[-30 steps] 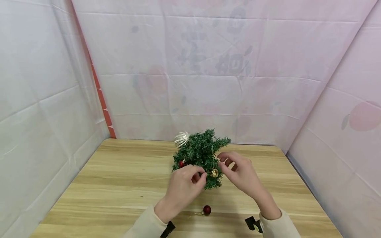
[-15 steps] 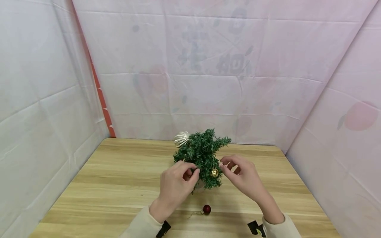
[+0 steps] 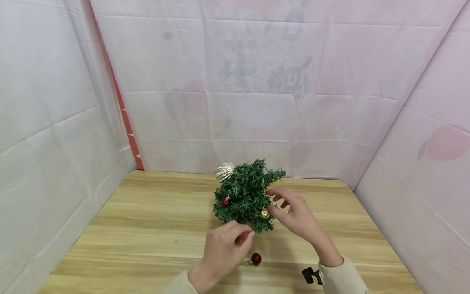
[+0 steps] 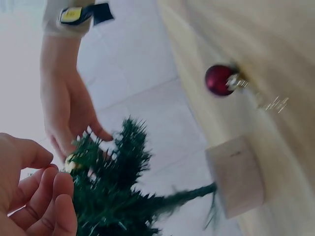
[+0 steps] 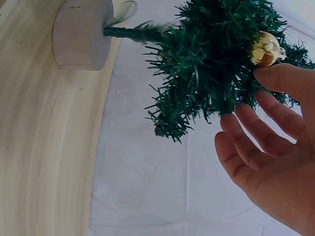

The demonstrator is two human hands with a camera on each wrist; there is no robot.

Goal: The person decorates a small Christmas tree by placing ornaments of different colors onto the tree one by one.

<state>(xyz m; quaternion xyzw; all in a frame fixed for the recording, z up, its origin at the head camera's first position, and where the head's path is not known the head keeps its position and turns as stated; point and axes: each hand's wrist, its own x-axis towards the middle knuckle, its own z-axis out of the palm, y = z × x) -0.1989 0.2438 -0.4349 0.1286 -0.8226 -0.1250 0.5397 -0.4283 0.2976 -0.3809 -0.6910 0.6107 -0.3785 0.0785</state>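
A small green artificial Christmas tree stands mid-table on a round wooden base. On it hang a silver ribbed ornament, a small red ball and a gold ball. My left hand is low before the tree, its fingers curled and thumb and index tips together; nothing shows between them. My right hand reaches the tree's right side with fingers loosely bent, thumb tip right at the gold ball and the other fingertips at the needles. A dark red ball ornament with a gold string lies on the table near my left hand.
The wood-grain table is enclosed by pale cloth walls at the back and both sides. A red strip runs down the back-left corner. A black strap hangs by my right sleeve.
My left hand first moves left across the tree's front, then down and right away from it, uncovering the red ball on the branches. My right hand shifts slightly, its thumb now closer to the gold ball.
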